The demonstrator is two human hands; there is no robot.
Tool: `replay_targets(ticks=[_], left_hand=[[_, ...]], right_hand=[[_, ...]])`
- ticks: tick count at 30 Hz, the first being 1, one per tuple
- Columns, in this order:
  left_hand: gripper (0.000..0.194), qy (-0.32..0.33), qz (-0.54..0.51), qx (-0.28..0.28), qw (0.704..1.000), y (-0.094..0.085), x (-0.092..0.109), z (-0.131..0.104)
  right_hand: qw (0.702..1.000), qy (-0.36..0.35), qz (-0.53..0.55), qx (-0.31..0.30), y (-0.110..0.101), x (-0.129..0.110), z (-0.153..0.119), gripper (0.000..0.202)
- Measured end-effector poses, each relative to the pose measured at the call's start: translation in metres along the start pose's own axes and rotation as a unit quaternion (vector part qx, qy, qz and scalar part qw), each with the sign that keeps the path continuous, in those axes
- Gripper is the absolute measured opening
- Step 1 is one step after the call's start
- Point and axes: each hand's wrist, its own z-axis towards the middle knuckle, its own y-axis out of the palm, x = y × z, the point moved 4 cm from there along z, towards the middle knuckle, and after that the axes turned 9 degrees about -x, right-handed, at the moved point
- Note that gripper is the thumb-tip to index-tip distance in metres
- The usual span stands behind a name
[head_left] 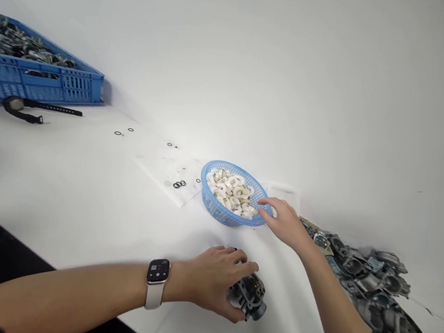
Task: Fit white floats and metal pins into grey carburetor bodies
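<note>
My left hand, with a smartwatch on its wrist, is wrapped round a dark metal part near the table's front edge. Up and to the right, my right hand reaches over the right rim of a round blue basket. Its thumb and fingers are apart, with nothing seen between them. White ring-shaped pieces fill much of the basket, and the fingertips are close to the rightmost ones.
A blue crate of metal parts stands at the far left, with a black watch before it. Small black rings lie on a white sheet. Many metal castings are piled at the right.
</note>
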Motion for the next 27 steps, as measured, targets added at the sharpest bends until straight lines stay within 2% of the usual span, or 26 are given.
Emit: replay_targets(ticks=[2,5,8,11,13,15,18,20,22,24,27], left_hand=[[0.084,0.007,-0.007,0.0,1.0,-0.001,-0.002,0.001],[0.082,0.007,-0.012,-0.006,1.0,0.001,-0.004,0.002],[0.081,0.004,-0.007,-0.01,1.0,0.005,-0.005,0.003],[0.081,-0.002,-0.006,-0.014,1.0,0.008,-0.005,0.002],[0.081,-0.008,-0.012,-0.017,1.0,0.008,-0.004,0.001],[0.081,-0.016,-0.02,-0.019,0.999,0.005,-0.004,0.0],[0.084,-0.031,-0.021,-0.023,0.999,0.0,-0.001,-0.001],[0.085,-0.04,-0.017,-0.02,0.999,-0.004,0.002,-0.002],[0.084,-0.051,-0.018,-0.01,0.998,-0.007,0.004,-0.003],[0.085,-0.063,-0.017,0.001,0.998,-0.009,0.005,-0.005],[0.085,-0.067,0.008,0.015,0.998,-0.008,0.002,-0.005]], right_hand=[[0.999,-0.016,-0.016,-0.035,0.009,0.007,0.025,0.02],[0.996,-0.04,-0.028,-0.08,0.022,0.011,0.045,0.031],[0.994,-0.054,-0.024,-0.094,0.025,0.008,0.05,0.045],[0.996,-0.04,-0.009,-0.083,0.01,0.001,0.043,0.046],[0.997,-0.023,0.008,-0.076,-0.007,-0.006,0.026,0.033],[0.995,-0.022,0.038,-0.085,-0.024,-0.018,-0.003,0.026],[0.986,-0.033,0.076,-0.145,-0.037,-0.039,-0.061,0.015],[0.981,-0.01,0.088,-0.172,-0.037,-0.049,-0.099,0.015],[0.981,0.018,0.088,-0.171,-0.034,-0.055,-0.128,0.016],[0.981,0.039,0.096,-0.161,-0.029,-0.061,-0.145,0.017],[0.98,0.067,0.117,-0.148,-0.019,-0.069,-0.153,0.019]])
